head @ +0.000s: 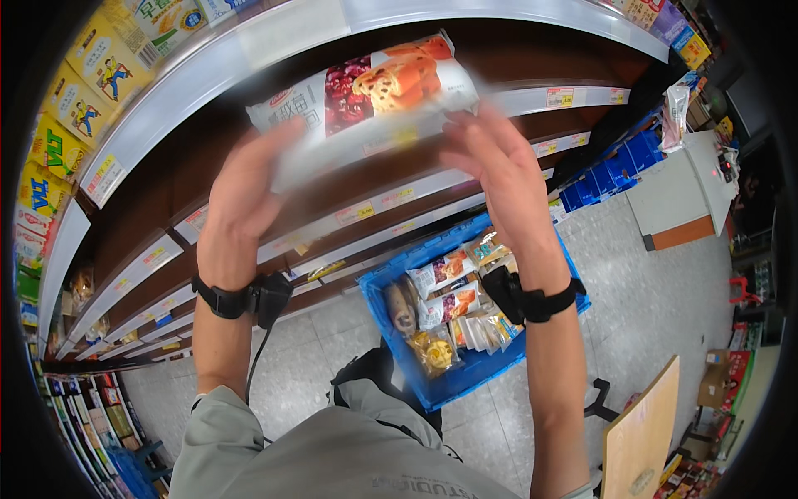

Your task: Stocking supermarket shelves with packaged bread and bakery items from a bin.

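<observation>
A white plastic packet of bread [380, 87], printed with dark red berries and sliced bread, is raised in front of the shelves and blurred by motion. My left hand [252, 168] grips its left end, with the thumb over the front. At the packet's lower right corner is my right hand [499, 156], fingers spread; blur hides whether they grip it. Below stands a blue plastic crate [430, 399] on the floor. Inside it lie two similar bread packets [444, 271] [449, 305], a clear bag with a yellow bun [433, 352] and several other wrapped baked goods.
Brown shelves with white price-tag edges [374, 209] curve around me. Yellow packs [93, 75] line the upper left shelf. Blue boxes [614, 168] stand on the right beside a grey counter [673, 181]. A wooden board [642, 430] rises at lower right. Both wrists wear black strapped devices [240, 296].
</observation>
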The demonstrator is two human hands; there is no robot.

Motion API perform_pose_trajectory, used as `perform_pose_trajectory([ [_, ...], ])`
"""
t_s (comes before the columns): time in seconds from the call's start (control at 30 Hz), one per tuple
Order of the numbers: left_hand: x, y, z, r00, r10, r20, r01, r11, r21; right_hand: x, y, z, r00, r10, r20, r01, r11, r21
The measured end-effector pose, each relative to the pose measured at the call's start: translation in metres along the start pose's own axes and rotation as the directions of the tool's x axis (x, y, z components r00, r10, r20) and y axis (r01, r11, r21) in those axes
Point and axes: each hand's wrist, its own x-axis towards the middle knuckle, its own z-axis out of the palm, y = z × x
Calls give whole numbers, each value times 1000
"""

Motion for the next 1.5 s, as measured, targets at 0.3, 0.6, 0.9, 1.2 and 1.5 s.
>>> perform_pose_trajectory([
  [0.3,65,27,-23,971,131,-198,-67,950,304,60,-22,-2,996,74,54,-63,982,-177],
  [0.6,127,43,-29,892,389,230,-318,179,931,111,-11,-15,999,47,-3,-47,999,7],
  [0.9,192,48,-80,962,-126,241,41,943,330,149,3,-5,985,165,-52,-125,886,447],
  [1.2,189,44,-32,973,189,130,-230,827,513,132,-1,-9,987,139,75,-156,938,309],
  [1.5,273,54,-110,974,223,35,-188,716,673,68,3,-48,966,-9,258,-26,991,132],
])
